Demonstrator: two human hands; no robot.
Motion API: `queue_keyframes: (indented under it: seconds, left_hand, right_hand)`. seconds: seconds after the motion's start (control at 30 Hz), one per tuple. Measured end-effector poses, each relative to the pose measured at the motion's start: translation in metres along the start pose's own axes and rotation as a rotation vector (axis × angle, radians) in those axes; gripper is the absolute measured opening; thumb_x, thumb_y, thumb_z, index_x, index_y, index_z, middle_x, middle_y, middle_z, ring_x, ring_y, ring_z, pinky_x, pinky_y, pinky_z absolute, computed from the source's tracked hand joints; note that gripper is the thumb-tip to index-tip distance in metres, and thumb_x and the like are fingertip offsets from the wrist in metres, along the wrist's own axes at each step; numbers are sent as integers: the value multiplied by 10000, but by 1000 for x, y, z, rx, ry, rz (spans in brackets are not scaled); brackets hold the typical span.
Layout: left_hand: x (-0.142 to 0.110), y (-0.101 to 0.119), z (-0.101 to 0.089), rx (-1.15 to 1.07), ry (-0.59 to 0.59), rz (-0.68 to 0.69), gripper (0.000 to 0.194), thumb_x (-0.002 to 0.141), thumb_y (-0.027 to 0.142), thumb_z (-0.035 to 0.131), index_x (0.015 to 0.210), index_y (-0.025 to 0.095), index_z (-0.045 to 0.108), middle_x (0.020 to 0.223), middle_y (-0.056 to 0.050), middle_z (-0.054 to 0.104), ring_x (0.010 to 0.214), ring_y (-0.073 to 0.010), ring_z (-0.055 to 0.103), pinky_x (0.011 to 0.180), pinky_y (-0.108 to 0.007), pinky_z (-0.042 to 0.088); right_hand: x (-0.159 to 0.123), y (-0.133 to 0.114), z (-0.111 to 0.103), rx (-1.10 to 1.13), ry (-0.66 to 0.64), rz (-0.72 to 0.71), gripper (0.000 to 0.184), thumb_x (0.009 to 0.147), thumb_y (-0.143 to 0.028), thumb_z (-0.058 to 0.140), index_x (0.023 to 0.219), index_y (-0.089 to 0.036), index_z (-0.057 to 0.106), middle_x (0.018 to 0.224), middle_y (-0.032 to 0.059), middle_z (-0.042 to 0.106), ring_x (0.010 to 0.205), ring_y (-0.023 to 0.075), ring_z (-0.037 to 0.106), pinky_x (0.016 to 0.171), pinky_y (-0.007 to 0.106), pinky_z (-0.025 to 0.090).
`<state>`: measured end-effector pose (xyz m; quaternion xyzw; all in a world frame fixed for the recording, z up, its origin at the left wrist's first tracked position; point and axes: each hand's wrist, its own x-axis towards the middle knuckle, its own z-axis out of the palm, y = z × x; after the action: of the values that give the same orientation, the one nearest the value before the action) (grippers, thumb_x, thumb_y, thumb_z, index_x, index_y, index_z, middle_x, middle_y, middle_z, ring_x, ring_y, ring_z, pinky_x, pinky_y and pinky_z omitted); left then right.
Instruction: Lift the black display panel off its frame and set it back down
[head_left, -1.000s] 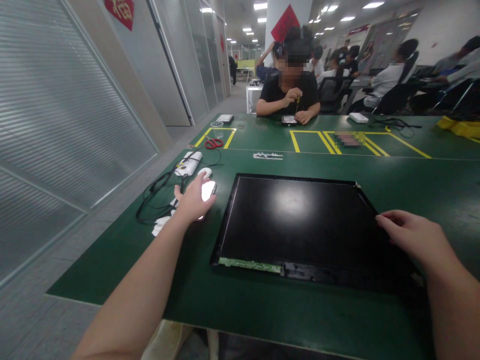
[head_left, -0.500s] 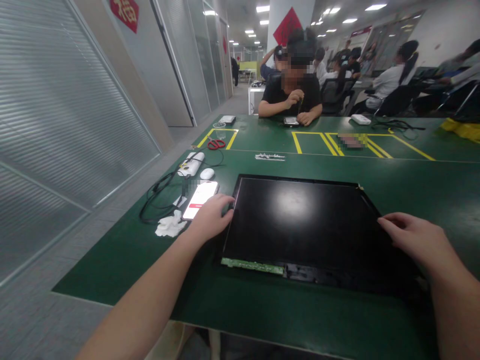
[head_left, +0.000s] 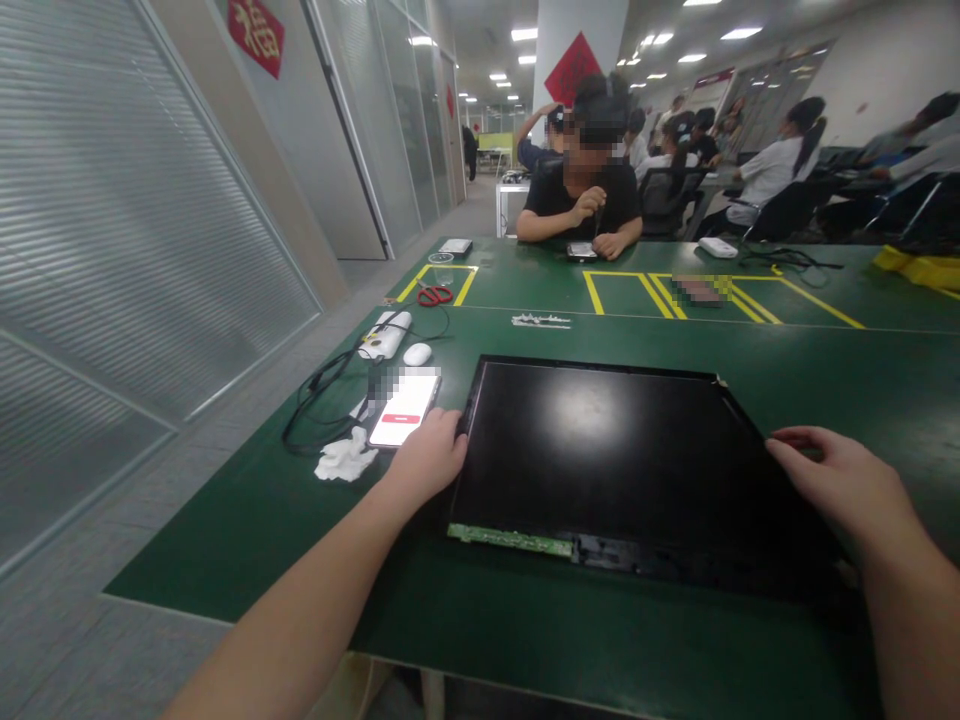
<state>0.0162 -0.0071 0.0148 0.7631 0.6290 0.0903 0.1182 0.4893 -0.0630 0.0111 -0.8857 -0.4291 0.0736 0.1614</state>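
A large black display panel point(head_left: 600, 450) lies flat on the green table, glossy side up. Along its near edge runs a narrow green circuit board point(head_left: 514, 541). My left hand point(head_left: 433, 455) grips the panel's left edge between thumb and fingers. On the opposite side, my right hand point(head_left: 832, 475) has its fingers pressed together at the right edge. Close to my left hand is a phone point(head_left: 397, 425) with a lit white screen and a red button. Crumpled white tissue point(head_left: 346, 456) lies beside the phone.
Left of the panel are a white mouse-like object point(head_left: 417, 355), a white power strip point(head_left: 385, 335) and black cables point(head_left: 315, 385). Farther back lie red-handled scissors point(head_left: 435, 295) and small white strips point(head_left: 541, 321). A co-worker point(head_left: 581, 195) sits across the table, bent over a small device point(head_left: 581, 250).
My left hand has moved right from the phone to the panel's left edge and closed on it. The phone's screen is now uncovered. My right hand has stayed at the right edge.
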Motion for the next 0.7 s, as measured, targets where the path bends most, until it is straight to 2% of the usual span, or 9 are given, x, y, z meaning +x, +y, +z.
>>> queue_keyframes:
  seconds: [0.1,0.2,0.4,0.47,0.53,0.63,0.7]
  left_hand:
    - [0,0,1,-1,-7,0,273,947,226,471,1113,123,662,1048,-172,645,981,-326,645,818,-417,492]
    - [1,-1,1,-31,-7,7,223,935,209,475,1005,154,680,1022,-151,636,947,-311,644,801,-404,490]
    - [4,-2,-6,-239,49,23,156,860,161,521,847,182,675,912,-109,633,936,-313,626,848,-433,483]
    - [5,-3,-9,-355,90,16,168,845,173,529,895,176,690,942,-113,650,999,-318,619,906,-447,473]
    - [6,-4,-10,-494,135,-17,243,847,230,546,1033,167,689,1038,-117,668,1025,-306,630,918,-442,487]
    - [5,-2,-9,-692,170,-79,383,848,318,563,1195,173,635,1099,-107,690,939,-269,689,815,-399,551]
    - [3,4,-9,-857,143,-146,421,829,320,588,1226,178,609,1004,-87,723,833,-247,719,713,-362,572]
  right_hand:
    - [12,10,13,33,-68,-27,494,721,-557,533,1037,-202,669,1049,146,721,890,319,657,750,407,474]
    - [18,17,22,27,-83,-48,495,749,-534,532,1076,-187,667,1056,148,725,915,324,660,783,411,480]
    - [9,10,22,3,-74,-97,550,819,-505,515,1199,-127,641,1149,176,707,1016,329,652,844,403,479]
    - [6,7,21,0,-71,-108,546,835,-490,512,1206,-112,643,1168,186,701,1036,322,653,857,394,481]
    - [5,6,21,6,-53,-108,518,830,-470,525,1186,-117,657,1151,178,707,1020,309,661,847,386,489]
    - [8,10,24,24,-13,-109,469,800,-454,563,1131,-144,684,1073,155,725,947,298,675,791,389,505]
    - [10,12,26,33,9,-122,453,785,-457,581,1103,-157,697,1030,145,731,915,299,678,763,395,509]
